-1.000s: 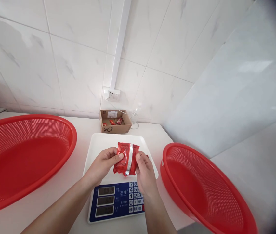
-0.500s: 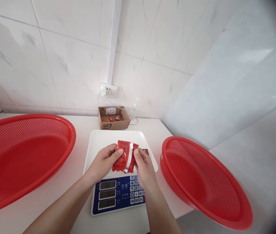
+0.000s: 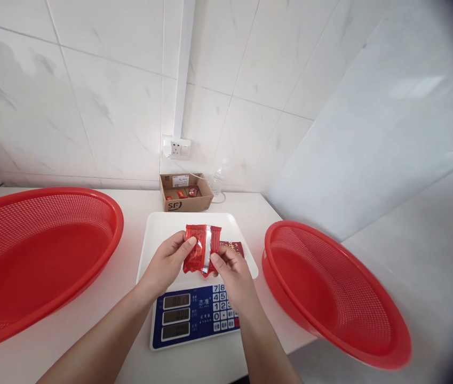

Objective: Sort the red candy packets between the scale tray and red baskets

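Note:
A red foil snack packet (image 3: 197,255) with a silver back seam is held up between my two hands, over the weighing scale (image 3: 162,229). My left hand (image 3: 167,265) pinches its left side, thumb on top. On the other side my right hand (image 3: 233,271) grips the right edge near the silver strip. Behind my right hand a dark red packet (image 3: 235,246) lies on the scale's white pan, partly covered. Digits show on the scale's display panel (image 3: 176,301), too dim to read surely; my right hand and forearm hide part of the keypad.
Large red plastic baskets stand on both sides, one at left (image 3: 42,266) and one at right (image 3: 310,282), tilted at the table edge. Behind the scale sit a cardboard box (image 3: 189,204) with several small packets and a clear plastic bottle (image 3: 219,178) by the wall.
Both hands have shifted slightly up and left with the red packet. My right fingers have moved lower on its right edge. More of the dark red packet on the pan now shows.

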`<state>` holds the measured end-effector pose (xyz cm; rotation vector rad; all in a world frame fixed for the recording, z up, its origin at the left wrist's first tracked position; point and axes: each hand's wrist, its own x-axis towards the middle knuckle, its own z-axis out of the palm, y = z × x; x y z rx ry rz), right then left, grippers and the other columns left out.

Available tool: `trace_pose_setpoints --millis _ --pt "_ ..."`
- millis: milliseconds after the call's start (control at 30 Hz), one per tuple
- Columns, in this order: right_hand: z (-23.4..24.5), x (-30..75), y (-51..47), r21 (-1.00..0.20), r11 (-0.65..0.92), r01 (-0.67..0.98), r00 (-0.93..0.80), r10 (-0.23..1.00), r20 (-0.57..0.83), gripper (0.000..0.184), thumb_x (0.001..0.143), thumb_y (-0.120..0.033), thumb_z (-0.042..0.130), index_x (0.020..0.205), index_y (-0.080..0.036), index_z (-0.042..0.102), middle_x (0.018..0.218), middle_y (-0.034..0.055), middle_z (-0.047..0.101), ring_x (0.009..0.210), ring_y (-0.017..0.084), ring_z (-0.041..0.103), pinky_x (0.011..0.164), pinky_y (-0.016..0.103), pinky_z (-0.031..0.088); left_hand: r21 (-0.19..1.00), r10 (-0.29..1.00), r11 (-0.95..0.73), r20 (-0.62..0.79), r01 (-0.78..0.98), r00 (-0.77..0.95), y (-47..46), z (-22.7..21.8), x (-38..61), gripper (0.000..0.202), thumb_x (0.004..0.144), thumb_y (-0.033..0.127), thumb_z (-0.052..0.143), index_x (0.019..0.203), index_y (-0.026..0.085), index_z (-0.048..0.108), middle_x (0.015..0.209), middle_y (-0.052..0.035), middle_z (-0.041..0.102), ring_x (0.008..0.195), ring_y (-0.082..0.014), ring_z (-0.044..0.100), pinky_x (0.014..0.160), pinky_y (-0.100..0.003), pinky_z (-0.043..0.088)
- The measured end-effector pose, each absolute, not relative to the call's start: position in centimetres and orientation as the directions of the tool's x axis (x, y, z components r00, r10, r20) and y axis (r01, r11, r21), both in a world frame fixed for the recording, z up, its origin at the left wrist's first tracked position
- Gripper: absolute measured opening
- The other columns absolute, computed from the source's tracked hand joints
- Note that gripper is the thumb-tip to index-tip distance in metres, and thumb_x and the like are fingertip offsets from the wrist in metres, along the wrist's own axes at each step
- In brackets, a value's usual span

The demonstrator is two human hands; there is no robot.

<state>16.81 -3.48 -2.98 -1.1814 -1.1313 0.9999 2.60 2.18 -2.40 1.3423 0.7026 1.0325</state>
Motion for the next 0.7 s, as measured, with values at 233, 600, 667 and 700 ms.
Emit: trace_pose_setpoints --millis 233,600,667,700 --pt "-3.0 17.0 -3.5 -0.979 0.196 0.054 0.345 0.916 0.203 0.02 0.083 -0.04 0.057 0.082 -0.02 0.06 0.071 -0.002 0.058 0.06 0.012 0.049 0.059 0.025 0.041 0.994 0.822 -0.089 0.107 -0.06 0.56 1.8 -2.1 2.5 0.031 0.084 0.049 0.051 0.087 0.019 0.056 0.079 -0.001 0.057 0.073 -0.0163 0.054 0.065 -0.029 0.048" --pt "-2.6 16.8 -3.8 -0.988 0.154 0.005 0.206 0.967 0.152 0.031 0.084 -0.047 0.055 0.092 -0.019 0.065 0.074 0.002 0.063 0.063 0.013 0.053 0.058 0.026 0.043 0.988 0.861 -0.131 0.153 -0.078 0.485 1.9 -2.3 2.4 0.025 0.084 0.042 0.053 0.08 0.018 0.059 0.072 0.0007 0.057 0.069 -0.0151 0.053 0.063 -0.026 0.042" --pt "-2.3 16.7 -3.9 -0.99 0.137 0.016 0.181 0.974 0.138 0.03 0.084 -0.047 0.054 0.087 -0.019 0.064 0.071 0.0018 0.062 0.063 0.014 0.054 0.059 0.027 0.043 0.99 0.865 -0.117 0.143 -0.084 0.48 1.8 -2.3 2.4 0.025 0.083 0.043 0.053 0.08 0.018 0.059 0.072 0.0006 0.057 0.069 -0.0154 0.053 0.063 -0.027 0.043" --pt "-2.2 16.7 -3.9 -0.99 0.137 0.022 0.187 0.973 0.139 0.029 0.084 -0.046 0.054 0.086 -0.019 0.064 0.069 0.0014 0.062 0.063 0.014 0.055 0.059 0.027 0.043 0.99 0.866 -0.112 0.139 -0.085 0.48 1.8 -2.2 2.4 0.026 0.083 0.044 0.053 0.081 0.018 0.059 0.073 0.0005 0.057 0.069 -0.0154 0.053 0.063 -0.027 0.043"
